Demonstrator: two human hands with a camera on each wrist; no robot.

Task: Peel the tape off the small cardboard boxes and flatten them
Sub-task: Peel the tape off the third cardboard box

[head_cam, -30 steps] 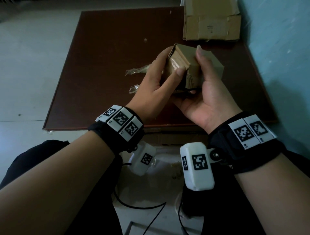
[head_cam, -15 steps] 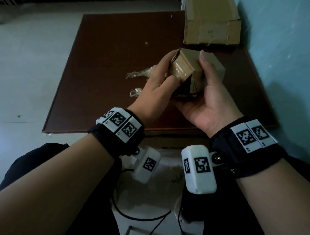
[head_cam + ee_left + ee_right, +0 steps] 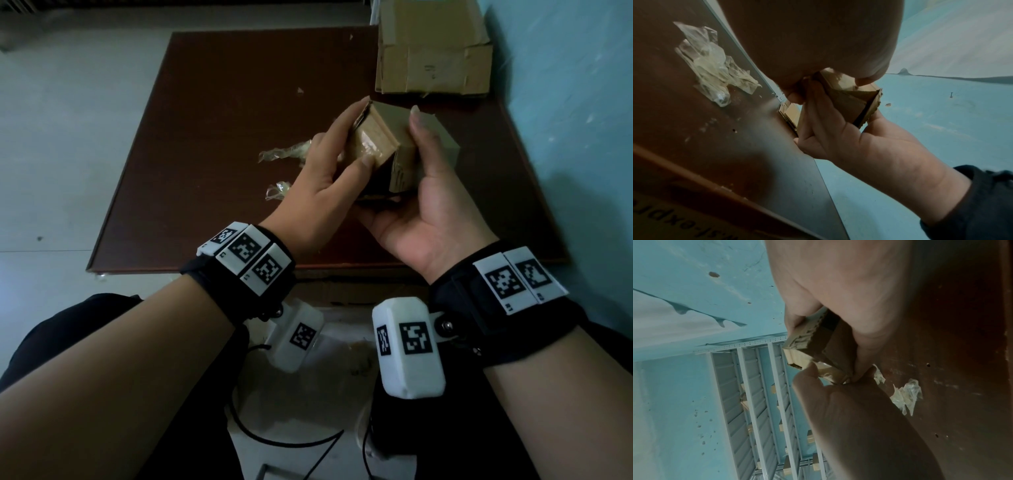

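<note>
A small cardboard box [image 3: 400, 147] hangs above the brown table [image 3: 222, 113], held between both hands. My left hand [image 3: 329, 178] grips its left end, with the thumb lying on the shiny taped face [image 3: 368, 145] and the fingers behind the far edge. My right hand [image 3: 421, 205] cradles the box from below and the right, thumb up along its top. In the left wrist view the box [image 3: 849, 99] shows an open corrugated edge. The right wrist view has the box [image 3: 818, 344] pinched between both hands' fingers.
Two crumpled pieces of clear tape [image 3: 284, 152] [image 3: 277, 190] lie on the table left of my hands. A larger opened cardboard box [image 3: 431, 51] stands at the far right corner against the blue wall [image 3: 565, 102]. Cables lie on the floor by my legs.
The box has stayed in both hands and turned only slightly. My left thumb slid along the taped face toward the box's lower corner.
</note>
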